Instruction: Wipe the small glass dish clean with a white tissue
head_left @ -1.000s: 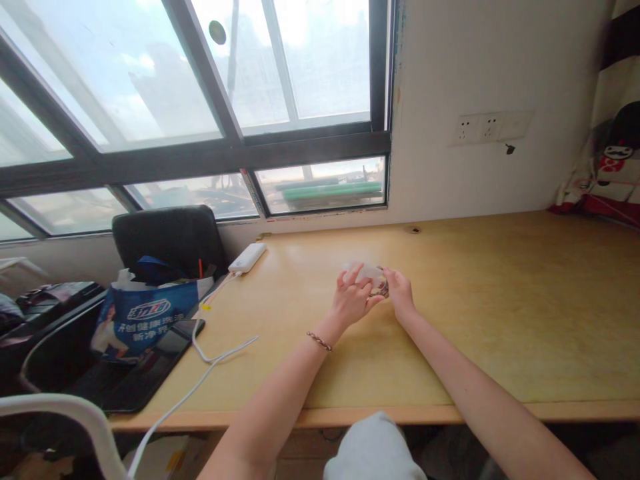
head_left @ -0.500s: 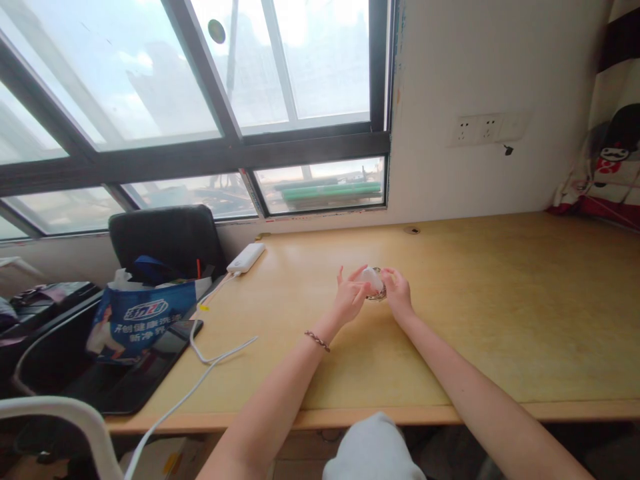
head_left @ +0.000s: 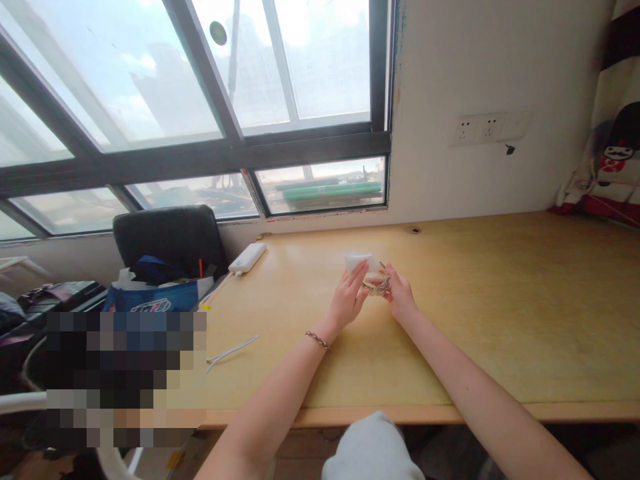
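Item 1: ring-shaped, bracelet-like piece [head_left: 376, 287], metallic in look with a patterned band, centre of the frame, between my hands and over the desk [head_left: 500, 320]. Fine detail too small to read.
Item 2: white tissue or thin cloth [head_left: 356, 261], just beyond the ring, partly behind my fingers.
Left hand [head_left: 345, 300]: fingers straight and close together, holding the white tissue; the thumb points toward the ring's left side, though I cannot tell whether it touches.
Right hand [head_left: 401, 298]: thumb and fingers pinching the ring's right side.
Stage: by my judgement, partway through handling. Done: both pieces are in my grip. Not yet done: neither is set down or released. Whether the ring's surface is finished in any way, I cannot tell.
Surroundings: braided bracelet [head_left: 317, 340] on my left wrist; white power bank [head_left: 247, 258] at the desk's far left edge, left of centre; blue printed bag [head_left: 155, 300] and black chair [head_left: 170, 240], left side; wall sockets [head_left: 487, 128], upper right; patterned fabric [head_left: 620, 150], right edge. Lower left is obscured by blurred blocks.
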A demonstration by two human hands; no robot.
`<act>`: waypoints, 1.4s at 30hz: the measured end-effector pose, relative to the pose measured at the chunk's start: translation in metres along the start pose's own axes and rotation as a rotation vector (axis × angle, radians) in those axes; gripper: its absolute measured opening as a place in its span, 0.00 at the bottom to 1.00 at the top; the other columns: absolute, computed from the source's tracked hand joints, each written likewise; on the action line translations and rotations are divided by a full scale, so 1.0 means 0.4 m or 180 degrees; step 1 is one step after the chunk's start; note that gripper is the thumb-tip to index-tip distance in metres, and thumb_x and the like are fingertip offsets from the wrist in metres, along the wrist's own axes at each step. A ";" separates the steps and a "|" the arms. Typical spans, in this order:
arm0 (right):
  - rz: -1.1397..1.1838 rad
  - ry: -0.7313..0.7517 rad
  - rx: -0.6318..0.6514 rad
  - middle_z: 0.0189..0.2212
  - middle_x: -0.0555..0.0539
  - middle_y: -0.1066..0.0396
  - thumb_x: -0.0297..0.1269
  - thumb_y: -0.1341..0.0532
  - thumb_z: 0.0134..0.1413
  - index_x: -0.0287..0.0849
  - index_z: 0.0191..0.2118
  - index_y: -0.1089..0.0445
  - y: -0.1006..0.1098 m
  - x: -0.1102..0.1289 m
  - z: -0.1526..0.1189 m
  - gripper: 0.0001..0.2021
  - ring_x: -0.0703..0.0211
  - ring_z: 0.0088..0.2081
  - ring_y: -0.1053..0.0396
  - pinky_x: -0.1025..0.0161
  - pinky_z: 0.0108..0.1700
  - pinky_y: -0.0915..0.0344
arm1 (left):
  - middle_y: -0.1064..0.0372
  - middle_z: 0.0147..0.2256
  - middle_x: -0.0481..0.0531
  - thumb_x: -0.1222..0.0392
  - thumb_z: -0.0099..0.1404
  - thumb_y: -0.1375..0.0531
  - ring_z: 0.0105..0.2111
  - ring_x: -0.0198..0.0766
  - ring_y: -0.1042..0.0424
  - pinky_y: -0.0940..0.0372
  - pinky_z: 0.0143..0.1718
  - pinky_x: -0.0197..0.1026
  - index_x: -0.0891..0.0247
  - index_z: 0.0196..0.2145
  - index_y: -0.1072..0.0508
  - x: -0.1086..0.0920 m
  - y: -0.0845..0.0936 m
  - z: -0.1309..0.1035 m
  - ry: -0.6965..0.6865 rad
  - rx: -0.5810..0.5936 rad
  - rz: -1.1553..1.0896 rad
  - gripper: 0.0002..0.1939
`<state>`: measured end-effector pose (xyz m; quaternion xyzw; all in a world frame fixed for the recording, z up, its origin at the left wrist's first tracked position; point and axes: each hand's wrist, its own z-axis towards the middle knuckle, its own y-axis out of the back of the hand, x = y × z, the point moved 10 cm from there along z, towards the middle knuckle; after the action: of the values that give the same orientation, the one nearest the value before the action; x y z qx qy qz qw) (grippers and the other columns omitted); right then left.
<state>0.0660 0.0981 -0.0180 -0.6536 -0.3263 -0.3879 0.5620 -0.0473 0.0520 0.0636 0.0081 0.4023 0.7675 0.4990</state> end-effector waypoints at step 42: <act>0.0603 -0.0016 -0.0422 0.14 0.51 0.38 0.40 0.49 0.41 0.43 0.20 0.42 0.052 -0.012 0.021 0.08 0.62 0.18 0.39 0.65 0.20 0.39 | 0.47 0.55 0.62 0.54 0.60 0.48 0.55 0.46 0.48 0.48 0.54 0.50 0.65 0.56 0.49 -0.103 -0.074 -0.024 -0.0646 0.0379 0.0193 0.29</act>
<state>0.0829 0.1033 -0.0330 -0.7183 -0.2381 -0.3521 0.5508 -0.0079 0.0197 0.0547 0.1276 0.3941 0.7522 0.5124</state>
